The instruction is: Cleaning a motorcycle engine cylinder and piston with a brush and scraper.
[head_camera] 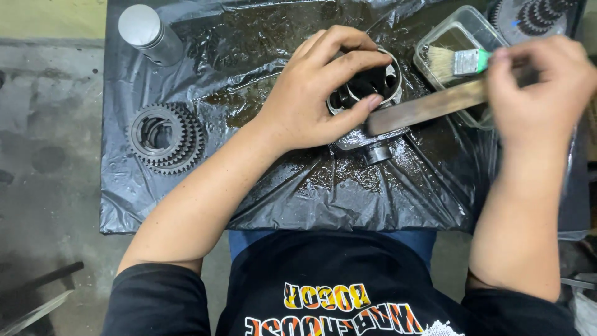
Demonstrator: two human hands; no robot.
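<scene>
Centrally, our left hand (311,93) clamped the housing (367,93) on wet black plastic (298,180); our right hand (541,81) (blurred, upper right) gripped a brush (460,87) beside a tub (463,31).

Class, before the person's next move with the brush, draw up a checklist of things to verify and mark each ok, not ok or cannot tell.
1. Left hand steadies the metal part, grip around its rim: ok.
2. Right hand holds the brush: ok, though blurred.
3. Bristles inside the clear tub: ok.
4. Liquid level in the tub: cannot tell.
5. Black plastic sheet covers the surface under the part: ok, wet.
6. Gear and metal cylinder lie apart from the hands: ok.
</scene>
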